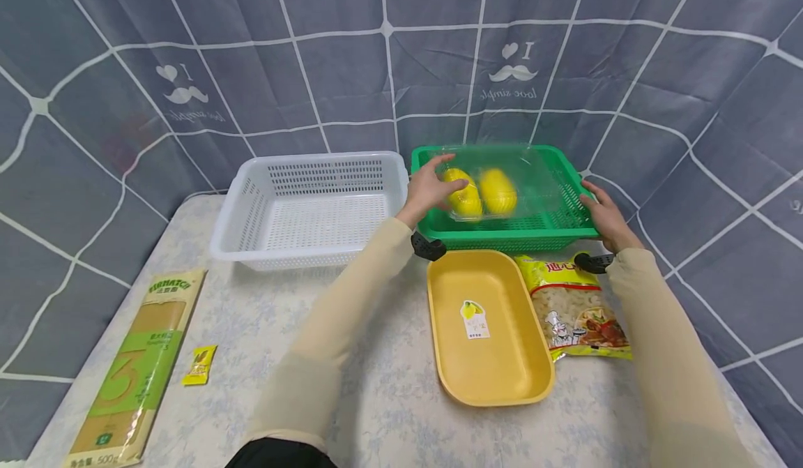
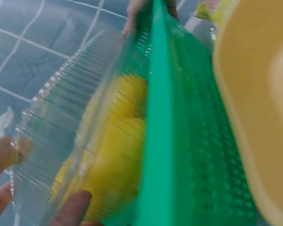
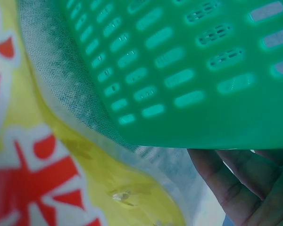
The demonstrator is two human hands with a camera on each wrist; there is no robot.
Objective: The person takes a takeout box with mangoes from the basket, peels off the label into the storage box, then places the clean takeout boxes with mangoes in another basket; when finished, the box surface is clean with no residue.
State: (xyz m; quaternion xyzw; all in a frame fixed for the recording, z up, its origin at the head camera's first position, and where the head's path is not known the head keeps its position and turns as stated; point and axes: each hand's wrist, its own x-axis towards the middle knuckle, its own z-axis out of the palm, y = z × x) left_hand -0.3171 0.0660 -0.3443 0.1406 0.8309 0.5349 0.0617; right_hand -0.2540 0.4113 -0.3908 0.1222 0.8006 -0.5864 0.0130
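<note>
My left hand (image 1: pixel 433 189) pinches the left end of a clear plastic box (image 1: pixel 539 182), thumb on one side and fingers on the other in the left wrist view. Two yellow, lemon-like fruits (image 1: pixel 498 192) show through the plastic; whether they lie inside or under it I cannot tell. The box is over the green slotted basket (image 1: pixel 502 236), tilted in the left wrist view. At the basket's right end, my right hand (image 1: pixel 605 217) grips the rim. Its fingers (image 3: pixel 226 183) show by the basket's edge in the right wrist view, thumb hidden.
A white basket (image 1: pixel 326 220) stands left of the green one. In front are a yellow tray (image 1: pixel 502 363) with a sticker and a yellow food bag (image 1: pixel 580 314). A pasta pack (image 1: pixel 138 370) and a small yellow packet (image 1: pixel 200 365) lie left. A grey checked curtain (image 1: pixel 351 77) surrounds the table.
</note>
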